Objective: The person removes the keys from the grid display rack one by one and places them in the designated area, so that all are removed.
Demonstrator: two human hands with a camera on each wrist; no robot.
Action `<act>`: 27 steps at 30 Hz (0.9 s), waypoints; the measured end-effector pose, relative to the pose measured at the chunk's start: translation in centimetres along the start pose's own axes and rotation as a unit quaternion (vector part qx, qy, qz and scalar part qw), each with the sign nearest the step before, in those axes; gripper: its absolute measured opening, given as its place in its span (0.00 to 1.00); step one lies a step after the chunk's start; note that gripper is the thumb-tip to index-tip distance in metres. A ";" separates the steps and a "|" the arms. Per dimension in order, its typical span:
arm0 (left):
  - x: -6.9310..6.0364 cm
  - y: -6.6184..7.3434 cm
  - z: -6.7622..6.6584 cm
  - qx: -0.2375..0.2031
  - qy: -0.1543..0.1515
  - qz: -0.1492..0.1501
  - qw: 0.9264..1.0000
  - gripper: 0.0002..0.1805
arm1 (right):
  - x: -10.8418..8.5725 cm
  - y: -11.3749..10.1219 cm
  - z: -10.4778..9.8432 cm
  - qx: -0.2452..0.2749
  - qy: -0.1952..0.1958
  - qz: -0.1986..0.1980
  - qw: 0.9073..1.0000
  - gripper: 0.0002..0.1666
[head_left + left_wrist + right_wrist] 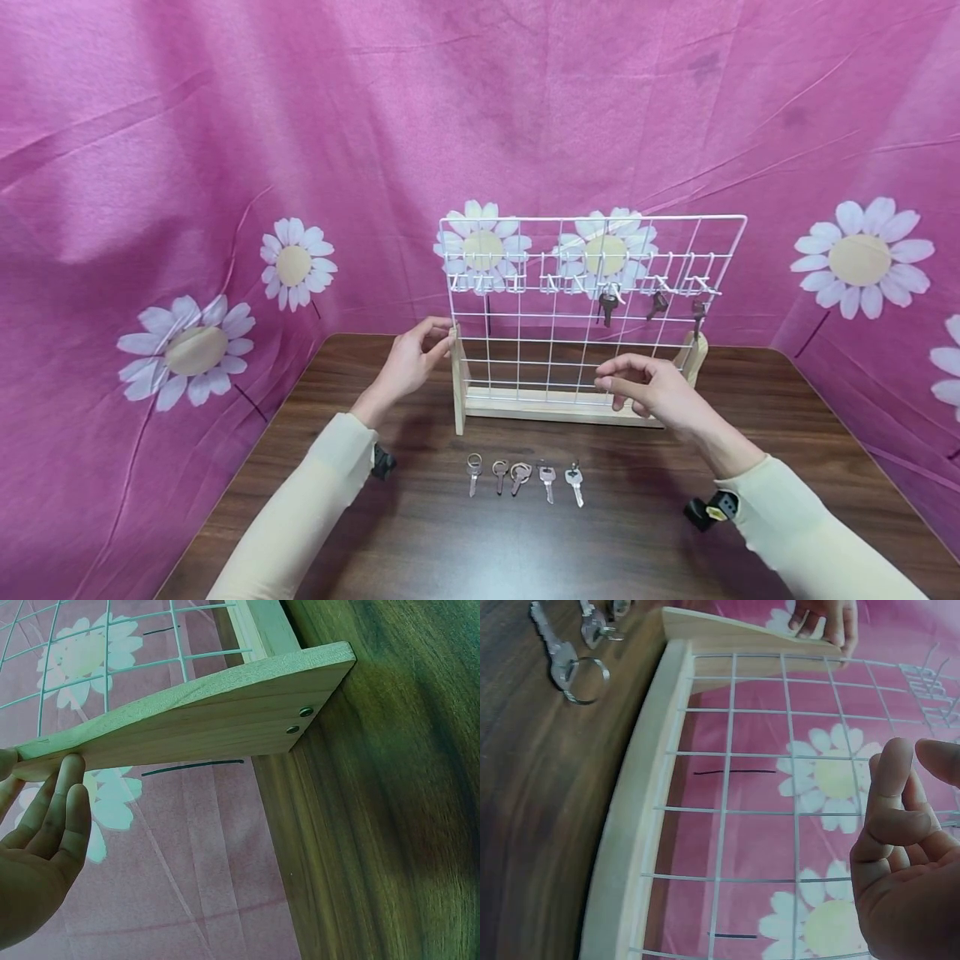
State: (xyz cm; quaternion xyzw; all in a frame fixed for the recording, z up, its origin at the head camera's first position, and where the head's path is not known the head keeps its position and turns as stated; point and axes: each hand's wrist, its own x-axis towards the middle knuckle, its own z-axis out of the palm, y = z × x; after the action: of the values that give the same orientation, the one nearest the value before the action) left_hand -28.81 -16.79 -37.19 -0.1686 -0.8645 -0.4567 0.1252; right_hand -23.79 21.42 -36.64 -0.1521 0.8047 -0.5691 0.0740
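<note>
A white wire grid rack (555, 337) with wooden side posts stands on the table. My left hand (408, 360) pinches the top of its left wooden post (187, 712), the thumb on one face and fingers on the other. In front of the grid's lower right, my right hand (648, 390) hovers with loosely bent fingers and nothing visible between them. Dark keys hang on the right-hand hooks: one key (608, 310), another key (657, 305) and a third key (699, 313). Several silver keys (547, 482) with rings lie in a row before the rack.
More white hooks (551, 283) line the grid to the left of the hanging keys. The rack's wooden base bar (555, 408) rests on the dark wooden table (420, 533). Behind it hangs a pink cloth (375, 167) with daisies.
</note>
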 end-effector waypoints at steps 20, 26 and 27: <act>0.1 0.0 -0.2 0.013 -0.005 -0.001 1.000 0.15 | 0.5 -3.0 -1.2 0.014 0.066 -0.026 0.997 0.14; 0.0 -0.1 -0.1 0.010 -0.007 -0.002 1.000 0.16 | 0.7 -3.6 -1.5 0.035 0.100 -0.028 0.994 0.16; 0.0 -0.1 -0.1 0.011 -0.006 -0.002 1.000 0.16 | 0.7 -3.7 -1.5 0.035 0.105 -0.028 0.993 0.16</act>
State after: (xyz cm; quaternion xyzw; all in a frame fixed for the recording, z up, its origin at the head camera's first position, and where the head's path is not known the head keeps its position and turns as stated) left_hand -28.88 -16.93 -37.21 -0.1686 -0.8704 -0.4465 0.1210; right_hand -24.32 21.43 -32.64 -0.1116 0.7828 -0.6118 -0.0216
